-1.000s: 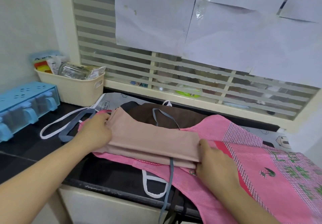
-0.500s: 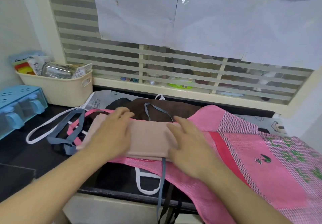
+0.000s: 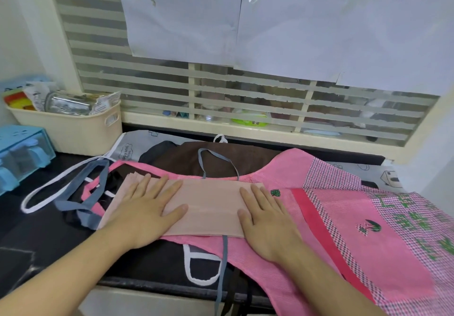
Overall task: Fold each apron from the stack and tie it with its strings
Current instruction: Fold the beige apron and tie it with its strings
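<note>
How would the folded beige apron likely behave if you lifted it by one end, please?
The folded beige apron looks thin and soft, so it would probably droop and unfold. It seems light. Its grey strings already hang over the counter edge and would likely dangle.

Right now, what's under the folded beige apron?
The beige apron, pressed flat by the left hand and right hand, lies on a pink apron. A brown apron shows behind. Anything directly beneath is covered.
</note>
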